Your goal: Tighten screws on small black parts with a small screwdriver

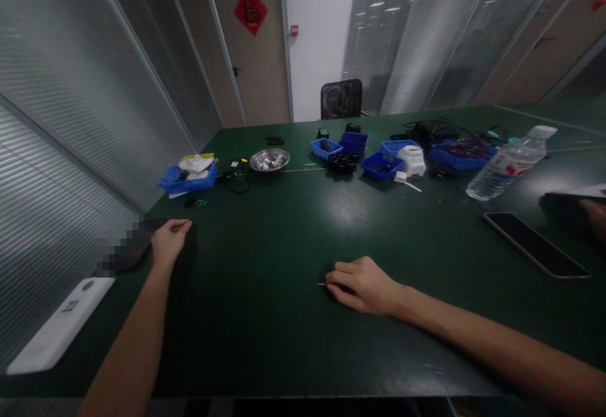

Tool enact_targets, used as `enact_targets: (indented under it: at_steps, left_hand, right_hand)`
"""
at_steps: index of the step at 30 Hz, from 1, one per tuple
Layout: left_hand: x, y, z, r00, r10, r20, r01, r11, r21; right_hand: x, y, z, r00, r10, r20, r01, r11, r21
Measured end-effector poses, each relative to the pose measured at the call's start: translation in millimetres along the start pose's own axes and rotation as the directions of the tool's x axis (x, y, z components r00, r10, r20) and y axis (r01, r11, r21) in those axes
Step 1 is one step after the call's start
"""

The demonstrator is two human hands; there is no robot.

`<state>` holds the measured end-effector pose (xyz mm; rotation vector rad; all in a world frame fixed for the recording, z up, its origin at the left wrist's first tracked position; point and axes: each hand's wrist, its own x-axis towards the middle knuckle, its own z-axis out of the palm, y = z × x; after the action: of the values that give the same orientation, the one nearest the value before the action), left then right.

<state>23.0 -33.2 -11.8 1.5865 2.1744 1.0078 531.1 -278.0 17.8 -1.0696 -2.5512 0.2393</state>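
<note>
Green tabletop (246, 316) is offering room between the metal bowl (271, 170) and its near edge (265, 395). Right of the bowl, the right hand (364, 286) is pinching a thin, pale sliver (320, 284); leftward, the left hand (168, 241) is pressing fingertips together.

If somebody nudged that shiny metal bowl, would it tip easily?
The metal bowl would probably slide rather than tip, being wide and shallow. It is likely stiff, judging by its metallic sheen, and the small pieces inside might shift.
</note>
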Motion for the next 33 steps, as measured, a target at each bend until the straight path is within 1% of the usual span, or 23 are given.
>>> enact_targets:
  at_steps: [3, 9, 16, 19, 22, 26, 29, 33]
  left_hand:
    - [1.0, -1.0, -0.3, 1.000, -0.003, 0.005, 0.003, 1.000, 0.020]
    - [6.9, -8.0, 3.7, 1.000, 0.028, -0.002, -0.028, 0.999, 0.026]
    - [-4.4, 4.2, -1.7, 0.999, 0.043, -0.031, -0.041, 0.998, 0.055]
    - [-6.6, 7.2, -1.6, 0.998, 0.041, -0.054, -0.039, 0.999, 0.038]
    - [-7.0, 7.1, 0.2, 0.997, 0.039, -0.074, -0.038, 0.999, 0.023]
    - [-8.0, 5.8, 1.7, 0.993, 0.067, -0.093, -0.067, 0.998, 0.000]
    - [-7.7, 5.7, 1.8, 0.992, 0.089, -0.090, -0.090, 0.996, 0.001]
    - [-2.9, 4.9, 1.9, 0.994, 0.079, -0.071, -0.077, 0.996, 0.036]
  right_hand:
    - [0.0, -0.4, -1.0, 1.000, 0.002, 0.007, -0.002, 1.000, -0.002]
    - [0.3, 0.2, -1.1, 1.000, 0.002, 0.002, -0.002, 1.000, -0.024]
    - [2.0, -1.7, 0.6, 1.000, -0.010, -0.006, 0.009, 0.999, -0.043]
    - [1.3, -2.8, 0.5, 1.000, -0.012, -0.011, 0.011, 0.998, -0.057]
    - [0.2, -3.4, 0.4, 1.000, -0.012, -0.008, 0.011, 0.999, -0.053]
    - [-0.5, -4.6, 0.6, 1.000, -0.016, -0.024, 0.015, 0.998, -0.058]
    - [-0.7, -5.6, 1.1, 0.999, -0.016, -0.032, 0.014, 0.998, -0.056]
    - [-0.2, -6.7, 1.6, 0.999, -0.004, -0.032, 0.002, 0.999, -0.052]
